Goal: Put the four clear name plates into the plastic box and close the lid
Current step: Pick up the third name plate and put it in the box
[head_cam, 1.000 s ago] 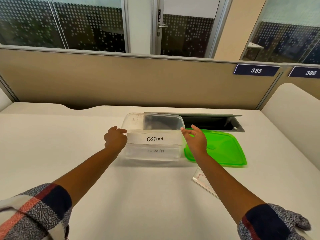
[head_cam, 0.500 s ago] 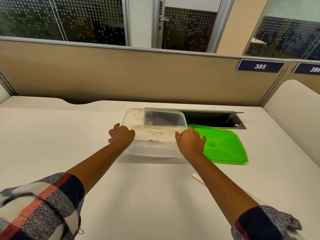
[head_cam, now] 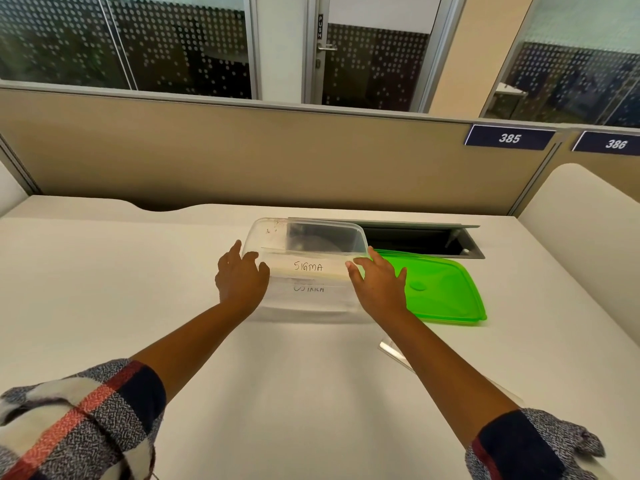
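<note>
Fingers (head_cam: 360, 263) of the right hand (head_cam: 379, 289) lie spread and loose over the near right corner of the clear plastic box (head_cam: 308, 271), clamped on nothing, while those of the left hand (head_cam: 240, 280) are likewise apart, curled lightly against the box's left wall. Nearest the camera, partly hidden under the right forearm, one clear name plate (head_cam: 393, 353) lies flat on the white desk (head_cam: 104, 289); it looks to be the one still outside. Farther on, inside the box between the two hands, the plate marked SIGMA (head_cam: 308, 266) rests on top of one marked OSTRICH (head_cam: 309, 289); whether another lies beneath them cannot be told. Just right of the box, the green lid (head_cam: 440, 289) lies flat on the desk, with the open cable tray (head_cam: 415, 239) behind it. To seat this plate well, I would press it level onto the stack with both hands so that it sits below the rim and leaves room for the last. Then the right hand is best placed to fetch the remaining plate, since that plate and the lid both lie on its side.
</note>
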Tool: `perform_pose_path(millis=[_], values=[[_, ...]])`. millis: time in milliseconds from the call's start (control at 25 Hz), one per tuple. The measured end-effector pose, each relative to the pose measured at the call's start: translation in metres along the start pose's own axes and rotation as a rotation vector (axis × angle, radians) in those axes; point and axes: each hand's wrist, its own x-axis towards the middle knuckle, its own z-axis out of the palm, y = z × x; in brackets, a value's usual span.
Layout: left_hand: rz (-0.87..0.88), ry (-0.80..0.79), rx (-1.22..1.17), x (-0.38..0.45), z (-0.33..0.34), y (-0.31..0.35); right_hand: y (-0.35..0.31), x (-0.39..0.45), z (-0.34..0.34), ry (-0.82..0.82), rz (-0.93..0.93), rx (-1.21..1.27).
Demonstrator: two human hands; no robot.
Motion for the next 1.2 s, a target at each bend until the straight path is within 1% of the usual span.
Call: perform_pose_path(millis=[120,240,280,320,400,520,600,720,840,1040,1120,1200], values=[[0.15,-0.004,0.124,-0.001,-0.005,-0.003,-0.003,-0.002,-0.002,-0.026,-0.067,-0.044],[0.344,-0.144,0.28,0.003,-0.008,-0.001,-0.007,-0.004,0.0,-0.058,-0.112,-0.104],[0.381,-0.202,0.352,0.003,-0.008,0.0,-0.008,-0.005,0.002,-0.064,-0.122,-0.116],[0.388,-0.251,0.405,0.003,-0.008,0.0,-0.008,-0.005,0.003,-0.065,-0.131,-0.125],[0.346,-0.311,0.454,0.005,-0.008,0.002,-0.007,-0.006,0.006,-0.061,-0.146,-0.139],[0.301,-0.343,0.507,0.008,-0.011,0.008,-0.002,-0.007,0.009,-0.069,-0.159,-0.167],[0.309,-0.358,0.535,0.009,-0.012,0.012,0.0,-0.009,0.012,-0.078,-0.165,-0.179],[0.327,-0.382,0.51,0.01,-0.01,0.015,0.001,-0.011,0.015,-0.076,-0.162,-0.185],[0.345,-0.355,0.48,0.009,-0.009,0.013,0.001,-0.01,0.015,-0.071,-0.165,-0.187],[0.349,-0.223,0.403,-0.011,-0.005,0.004,0.0,-0.016,0.011,-0.04,-0.199,-0.188],[0.38,-0.16,0.355,-0.026,-0.005,-0.001,0.0,-0.021,0.008,-0.011,-0.223,-0.194],[0.448,-0.081,0.266,-0.047,-0.009,-0.004,-0.002,-0.03,0.007,0.013,-0.257,-0.213]])
